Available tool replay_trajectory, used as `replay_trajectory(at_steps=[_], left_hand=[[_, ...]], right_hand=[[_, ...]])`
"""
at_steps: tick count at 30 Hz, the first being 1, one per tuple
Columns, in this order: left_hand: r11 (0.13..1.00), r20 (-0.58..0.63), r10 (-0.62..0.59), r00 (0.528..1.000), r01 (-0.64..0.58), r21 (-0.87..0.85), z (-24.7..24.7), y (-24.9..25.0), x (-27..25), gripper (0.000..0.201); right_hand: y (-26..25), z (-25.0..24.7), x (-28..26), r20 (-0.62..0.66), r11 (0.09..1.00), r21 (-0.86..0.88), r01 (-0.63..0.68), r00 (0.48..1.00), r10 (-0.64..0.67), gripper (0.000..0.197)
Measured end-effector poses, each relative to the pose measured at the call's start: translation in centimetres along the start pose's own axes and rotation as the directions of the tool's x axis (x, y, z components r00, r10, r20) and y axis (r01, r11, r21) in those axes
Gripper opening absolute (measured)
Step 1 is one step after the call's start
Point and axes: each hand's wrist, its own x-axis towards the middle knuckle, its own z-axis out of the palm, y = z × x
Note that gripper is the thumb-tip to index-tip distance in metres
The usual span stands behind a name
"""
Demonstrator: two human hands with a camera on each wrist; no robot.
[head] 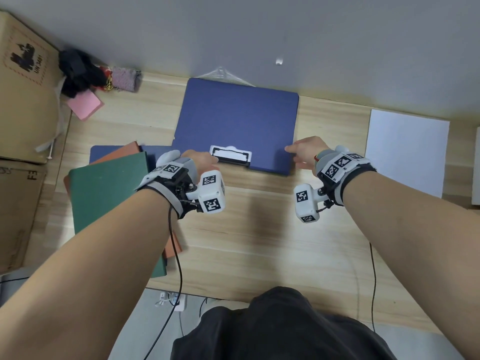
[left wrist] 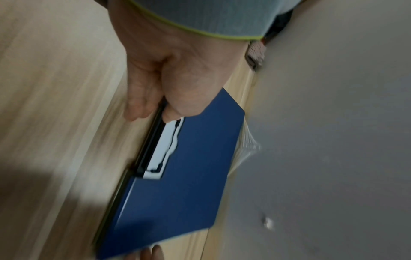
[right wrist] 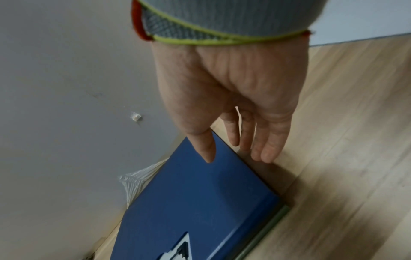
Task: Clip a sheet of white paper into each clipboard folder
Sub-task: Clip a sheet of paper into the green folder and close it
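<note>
Blue clipboard folder [head: 236,120] — centre of head view, flat on wooden table [head: 259,229], clip [head: 231,155] at its near edge. Left hand [head: 200,159] pinches the clip's left end. Right hand [head: 306,152] — fingers relaxed, thumb over folder's right corner. White paper [head: 405,149], right edge. Green folder [head: 109,203], lower left.

Matt blue clipboard folder [head: 233,118], pale wood-grain table [head: 259,242], smooth white paper [head: 405,149]
</note>
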Motion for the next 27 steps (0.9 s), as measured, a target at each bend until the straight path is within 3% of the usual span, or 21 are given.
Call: replay_trajectory(at_steps=[1, 4, 7, 11, 14, 17, 21, 25, 27], left_hand=[[0.997, 0.03, -0.014, 0.999, 0.016, -0.078, 0.4, 0.0, -0.1, 0.039], [1.0, 0.07, 0.015, 0.997, -0.016, 0.013, 3.5, 1.0, -2.1, 0.028], [0.99, 0.113, 0.087, 0.99, -0.098, 0.098, 8.1, 2.0, -4.2, 0.028], [0.963, 0.203, 0.148, 0.968, -0.187, 0.193, 13.9, 2.7, -5.7, 0.01], [0.916, 0.303, 0.176, 0.937, -0.269, 0.298, 19.8, 1.9, -6.7, 0.022], [0.864, 0.414, 0.166, 0.895, -0.334, 0.377, 25.0, 0.7, -7.4, 0.032], [0.806, 0.421, 0.158, 0.893, -0.363, 0.468, 29.6, -0.3, -7.5, 0.053], [0.896, 0.41, 0.125, 0.904, -0.28, 0.344, 33.6, -0.7, -7.1, 0.088], [0.949, 0.413, 0.093, 0.906, -0.206, 0.238, 34.4, -0.6, -7.0, 0.089]], right_hand=[[0.1, -0.4, -0.1, -0.004, 1.0, -0.023, 0.019, 1.0, -0.019, 0.034], [0.8, -3.2, -0.9, -0.052, 0.994, -0.092, 0.057, 0.997, -0.062, 0.052], [3.2, -7.8, -1.4, -0.166, 0.99, -0.137, 0.024, 0.985, -0.047, 0.054], [7.2, -13.0, -1.5, -0.286, 0.963, -0.269, -0.022, 0.956, -0.058, 0.054], [11.8, -16.8, -1.5, -0.34, 0.941, -0.323, -0.102, 0.94, -0.015, 0.053], [16.1, -18.7, -0.9, -0.292, 0.92, -0.367, -0.139, 0.956, 0.028, 0.054], [18.6, -19.1, 0.2, -0.243, 0.933, -0.349, -0.083, 0.97, -0.004, 0.053], [19.9, -19.6, 0.9, -0.231, 0.938, -0.343, -0.054, 0.972, -0.029, 0.055], [20.2, -19.7, 1.1, -0.227, 0.937, -0.348, -0.033, 0.973, -0.05, 0.055]])
